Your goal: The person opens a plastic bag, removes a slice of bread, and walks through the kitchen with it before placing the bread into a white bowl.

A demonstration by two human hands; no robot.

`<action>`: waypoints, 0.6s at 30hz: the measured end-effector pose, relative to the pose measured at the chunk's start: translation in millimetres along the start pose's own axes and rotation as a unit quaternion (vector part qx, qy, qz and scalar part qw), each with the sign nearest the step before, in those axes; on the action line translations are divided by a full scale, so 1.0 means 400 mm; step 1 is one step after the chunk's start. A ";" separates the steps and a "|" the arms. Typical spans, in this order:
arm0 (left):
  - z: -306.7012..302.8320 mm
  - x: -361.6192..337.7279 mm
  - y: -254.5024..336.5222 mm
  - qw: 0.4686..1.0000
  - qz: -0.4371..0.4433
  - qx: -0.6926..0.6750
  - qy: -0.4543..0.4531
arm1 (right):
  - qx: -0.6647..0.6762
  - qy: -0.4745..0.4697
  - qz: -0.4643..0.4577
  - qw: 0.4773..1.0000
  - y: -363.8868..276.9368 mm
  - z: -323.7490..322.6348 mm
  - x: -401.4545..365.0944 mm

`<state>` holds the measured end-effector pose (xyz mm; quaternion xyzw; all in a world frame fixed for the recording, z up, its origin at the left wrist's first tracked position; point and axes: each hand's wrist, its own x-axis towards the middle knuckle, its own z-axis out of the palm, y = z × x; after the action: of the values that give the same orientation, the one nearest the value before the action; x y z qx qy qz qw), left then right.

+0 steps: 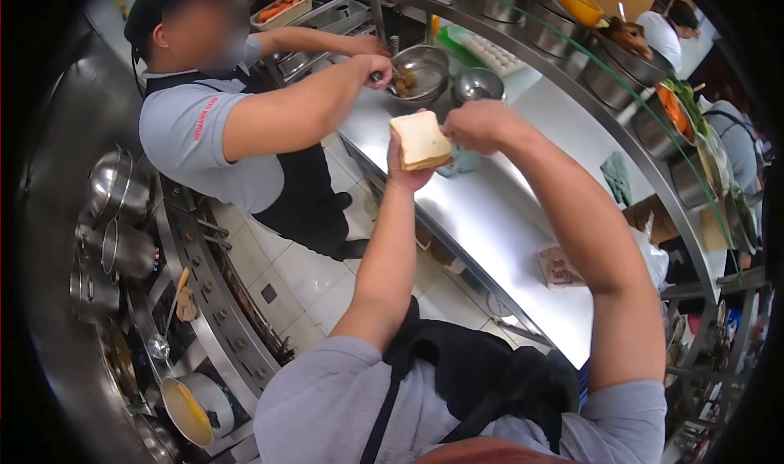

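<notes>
Bread (420,140) on left hand (409,176), bowl (480,77) on counter (494,207) beyond, eggs (492,54) behind bowl.

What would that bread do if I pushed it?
The bread probably won't roll, being flat and square. Its pale top looks soft, so it may dent. It seems layered in the left hand, so it might slide apart.

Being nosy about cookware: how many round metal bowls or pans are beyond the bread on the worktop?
2: a larger vessel with food, by the co-worker's hands, and a smaller vessel beside it, beyond the wearer's right hand. Others may be hidden.
</notes>
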<state>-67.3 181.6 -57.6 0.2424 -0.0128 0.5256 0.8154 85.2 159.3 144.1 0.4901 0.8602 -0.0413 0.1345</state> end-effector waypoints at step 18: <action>-0.090 0.080 0.019 0.981 -0.063 -0.171 0.069 | 0.067 0.016 0.020 0.997 -0.091 0.034 0.006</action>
<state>-68.1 225.9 -77.5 0.0626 -0.0306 0.4786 0.8753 55.7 139.7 128.0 0.5158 0.8475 -0.0883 0.0886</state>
